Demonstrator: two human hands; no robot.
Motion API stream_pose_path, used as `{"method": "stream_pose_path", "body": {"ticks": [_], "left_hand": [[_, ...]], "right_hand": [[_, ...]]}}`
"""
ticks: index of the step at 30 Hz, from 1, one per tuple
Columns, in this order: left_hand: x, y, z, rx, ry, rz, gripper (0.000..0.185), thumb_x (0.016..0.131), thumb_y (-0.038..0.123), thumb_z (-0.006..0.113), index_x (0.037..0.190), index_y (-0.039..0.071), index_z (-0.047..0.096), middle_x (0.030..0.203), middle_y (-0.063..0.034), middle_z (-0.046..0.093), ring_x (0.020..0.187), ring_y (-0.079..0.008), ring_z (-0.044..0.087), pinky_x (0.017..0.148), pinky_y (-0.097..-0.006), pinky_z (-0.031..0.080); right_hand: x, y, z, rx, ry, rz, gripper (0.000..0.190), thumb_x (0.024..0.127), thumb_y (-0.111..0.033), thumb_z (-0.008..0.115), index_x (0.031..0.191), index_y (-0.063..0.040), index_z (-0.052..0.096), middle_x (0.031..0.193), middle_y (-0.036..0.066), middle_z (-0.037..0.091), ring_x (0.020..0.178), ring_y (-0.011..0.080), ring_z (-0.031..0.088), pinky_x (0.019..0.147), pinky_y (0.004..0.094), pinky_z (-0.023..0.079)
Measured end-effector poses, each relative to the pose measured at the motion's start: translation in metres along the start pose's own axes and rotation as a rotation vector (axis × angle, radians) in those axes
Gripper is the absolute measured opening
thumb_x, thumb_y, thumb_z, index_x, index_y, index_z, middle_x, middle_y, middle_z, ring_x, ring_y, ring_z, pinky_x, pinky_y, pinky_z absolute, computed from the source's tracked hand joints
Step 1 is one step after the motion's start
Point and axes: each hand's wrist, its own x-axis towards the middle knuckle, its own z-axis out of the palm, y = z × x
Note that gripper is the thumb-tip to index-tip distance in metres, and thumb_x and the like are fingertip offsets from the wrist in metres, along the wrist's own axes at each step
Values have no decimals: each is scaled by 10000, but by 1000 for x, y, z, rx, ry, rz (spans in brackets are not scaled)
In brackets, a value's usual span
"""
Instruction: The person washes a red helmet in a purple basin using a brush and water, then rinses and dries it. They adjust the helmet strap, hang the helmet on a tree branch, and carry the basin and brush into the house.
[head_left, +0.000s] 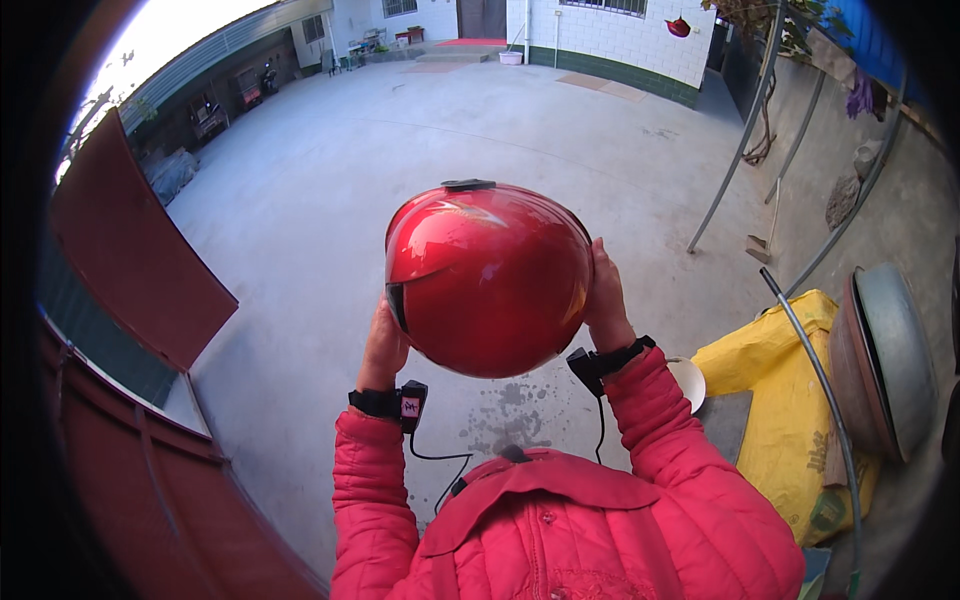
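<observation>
A glossy red motorcycle helmet (487, 292) is held up before my chest, its rounded shell facing the camera. A dark fitting (469, 184) sits on the edge farthest from me. On the helmet's left side rests my left hand (383, 346), its fingers partly hidden by the shell. My right hand (606, 296) presses against the opposite side, with its fingers pointing forward. Both wrists carry black straps with small boxes and cables. The helmet's inside and underside are hidden.
A dark red metal gate (142, 247) stands on the left. To the right, a yellow sack (780, 375), a metal pole (817, 375) and large basins (896, 360) lie by the wall. Wet spots mark the concrete floor (450, 142). Slanted poles (739, 142) rise at the right.
</observation>
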Motion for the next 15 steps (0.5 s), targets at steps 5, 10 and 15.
{"method": "stream_pose_path", "body": {"ticks": [5, 10, 15], "left_hand": [[-29, -5, 4, 1114, -161, 219, 443, 845, 340, 272, 1169, 40, 301, 1125, -98, 414, 991, -231, 431, 799, -331, 375], [-47, -41, 18, -24, 104, -341, 597, 805, 506, 159, 1190, 66, 283, 1168, -77, 378, 1067, -213, 367, 880, -359, 308], [-55, -79, 30, -464, 229, -466, 483, 839, 413, 238, 1147, 58, 347, 1123, -71, 417, 1006, -177, 415, 835, -333, 354]], "right_hand": [[-22, -45, 25, -659, -186, -285, 281, 822, -261, 402, 672, -36, 477, 494, 23, 410, 465, 83, 352, 441, 218, 324], [-38, -65, 47, -1086, -996, -664, 247, 698, -182, 540, 550, -46, 397, 483, 90, 420, 444, 255, 461, 399, 313, 369], [-42, -73, 50, -1197, -1269, -699, 307, 714, -238, 529, 523, -70, 357, 451, 52, 408, 410, 213, 450, 370, 280, 357]]}}
